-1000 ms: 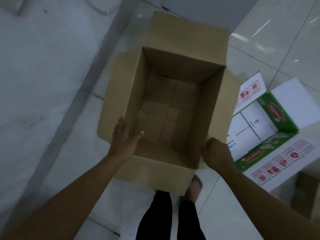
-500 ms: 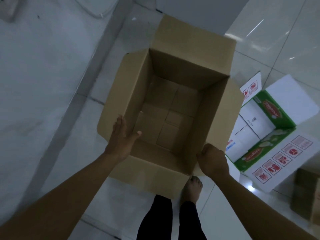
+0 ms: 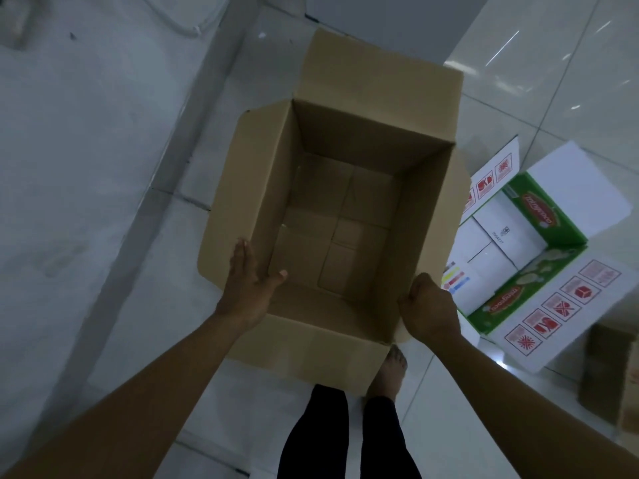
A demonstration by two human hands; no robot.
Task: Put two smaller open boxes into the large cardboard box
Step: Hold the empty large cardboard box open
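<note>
Both hands steady the empty large cardboard box (image 3: 332, 216) on the floor (image 3: 114, 299): left hand (image 3: 247, 285) spread flat on the side flap, right hand (image 3: 430, 311) fisted on its near-right corner; set it square before loading the green-and-white open box (image 3: 529, 243) beside it.

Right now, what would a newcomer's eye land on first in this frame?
The large cardboard box fills the centre, flaps open and empty inside. The left hand lies flat on its left flap, and the right hand is closed on its near right corner. To the right on the tiled floor sits an open green and white box.
</note>
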